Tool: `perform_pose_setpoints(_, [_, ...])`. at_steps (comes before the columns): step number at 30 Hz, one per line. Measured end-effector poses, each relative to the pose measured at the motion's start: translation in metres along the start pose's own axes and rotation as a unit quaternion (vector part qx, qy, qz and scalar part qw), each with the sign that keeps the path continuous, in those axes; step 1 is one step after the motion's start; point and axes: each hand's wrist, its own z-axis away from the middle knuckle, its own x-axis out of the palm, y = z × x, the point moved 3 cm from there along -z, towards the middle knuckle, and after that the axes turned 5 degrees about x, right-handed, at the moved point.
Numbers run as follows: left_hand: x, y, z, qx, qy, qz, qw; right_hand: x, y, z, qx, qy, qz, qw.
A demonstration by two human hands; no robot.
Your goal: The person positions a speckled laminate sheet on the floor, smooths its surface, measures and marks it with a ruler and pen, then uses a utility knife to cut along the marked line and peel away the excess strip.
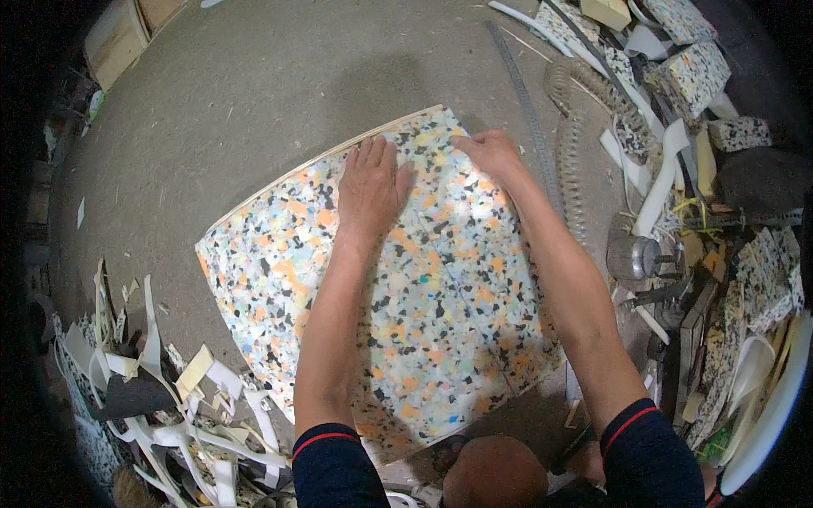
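A large slab of speckled rebonded foam (440,296), white with orange, black and pale blue flecks, lies in front of me. A thin wooden board (292,173) shows along its far edge, beneath the foam. My left hand (370,182) rests flat on top near that far edge, fingers stretched out and pointing away. At the far right corner, my right hand (493,157) holds the foam's edge, its thumb on top and its other fingers partly hidden. Faint lines run across the foam between my forearms.
Foam offcuts (207,423) heap on the floor at the lower left. More scraps (694,76) pile up along the right, beside a coiled air hose (572,161) and a round metal tool (633,254). A dark flat strip (525,102) lies beyond the slab's right side.
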Motion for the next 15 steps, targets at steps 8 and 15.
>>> perform_pose_setpoints(8, [0.004, -0.007, -0.003, 0.010, -0.012, 0.007, 1.000, 0.014, -0.001, 0.013, -0.087, 0.115, -0.019, 0.989])
perform_pose_setpoints(15, [-0.017, -0.004, 0.053, -0.119, -0.067, -0.073, 0.988, 0.039, -0.022, 0.059, -0.293, 0.211, 0.160, 0.919])
